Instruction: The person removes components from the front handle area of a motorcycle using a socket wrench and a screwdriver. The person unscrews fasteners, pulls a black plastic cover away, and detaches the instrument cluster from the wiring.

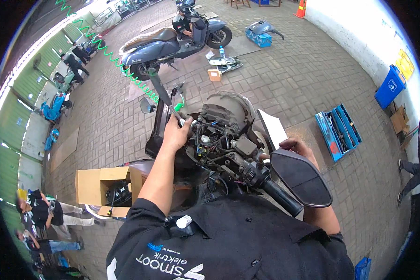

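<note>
1. The left hand [176,134] is at the far-left part of the handlebar [160,86], beside its bare metal section; the thumb and fingers are curled close together there, but I cannot tell whether they clamp the bar.
2. The right hand [299,148] is partly hidden behind the right mirror [301,178], its fingers bent near a white panel [271,127]; I cannot tell what it grips, if anything.
3. The handlebar crosses the scooter's stripped front in the middle of the view; its long axis runs diagonally, the left end pointing up and away from the person, the right grip [283,195] pointing down and right, toward the person's body.
4. Between the hands lie exposed wiring [207,140] and a squarish dark reservoir [245,146]; a rounded, dusty shell [231,109] sits just beyond.
5. A coiled green hose [114,60] descends from the upper left to near the left hand; an open cardboard box [89,186] holds black parts at left.
6. Farther out, a blue toolbox [337,132] stands open on the right; a grey-blue scooter [165,49] stands ahead, a person [182,25] crouching behind it.
</note>
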`<action>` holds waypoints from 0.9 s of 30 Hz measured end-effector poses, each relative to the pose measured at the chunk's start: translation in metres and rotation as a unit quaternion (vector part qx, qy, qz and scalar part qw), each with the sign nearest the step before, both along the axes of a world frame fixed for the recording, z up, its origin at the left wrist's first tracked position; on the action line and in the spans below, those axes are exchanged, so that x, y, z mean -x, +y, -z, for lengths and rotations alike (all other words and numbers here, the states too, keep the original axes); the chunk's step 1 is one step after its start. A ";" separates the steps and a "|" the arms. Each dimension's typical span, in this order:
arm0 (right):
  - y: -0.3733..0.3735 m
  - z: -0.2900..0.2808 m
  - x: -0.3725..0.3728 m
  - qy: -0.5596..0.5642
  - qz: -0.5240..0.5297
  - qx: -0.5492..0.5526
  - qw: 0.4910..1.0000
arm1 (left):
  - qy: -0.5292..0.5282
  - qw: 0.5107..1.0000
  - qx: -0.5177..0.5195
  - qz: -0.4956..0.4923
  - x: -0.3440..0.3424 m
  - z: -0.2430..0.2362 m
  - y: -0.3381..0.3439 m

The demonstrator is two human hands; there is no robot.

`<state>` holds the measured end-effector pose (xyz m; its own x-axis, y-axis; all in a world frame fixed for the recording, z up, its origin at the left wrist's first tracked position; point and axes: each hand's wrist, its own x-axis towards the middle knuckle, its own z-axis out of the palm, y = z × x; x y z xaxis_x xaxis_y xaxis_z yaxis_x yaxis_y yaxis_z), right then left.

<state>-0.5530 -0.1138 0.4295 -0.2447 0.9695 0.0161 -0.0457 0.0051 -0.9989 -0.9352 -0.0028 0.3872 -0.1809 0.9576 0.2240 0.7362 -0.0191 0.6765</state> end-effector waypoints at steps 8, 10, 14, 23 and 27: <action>0.009 -0.008 0.001 -0.019 -0.022 -0.005 1.000 | 0.107 0.977 -0.151 0.108 -0.021 -0.023 -0.028; 0.018 -0.021 0.001 -0.033 -0.052 0.002 0.998 | 0.095 0.969 -0.172 0.152 -0.043 -0.048 -0.038; 0.036 -0.062 0.026 0.063 -0.109 -0.066 0.990 | 0.079 0.919 -0.254 0.290 -0.084 -0.081 -0.042; 0.062 -0.032 0.036 0.146 0.062 -0.100 0.982 | -0.019 0.927 -0.213 0.307 -0.109 -0.085 -0.028; 0.067 -0.032 0.035 0.177 0.135 -0.173 0.959 | 0.015 0.976 -0.181 0.117 -0.038 -0.022 0.008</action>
<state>-0.5882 -0.0467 0.4619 0.0947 0.9186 0.3837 -0.3324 0.3925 -0.8576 -0.8971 0.0048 0.4095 0.0452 0.8292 0.5572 0.7020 -0.4232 0.5728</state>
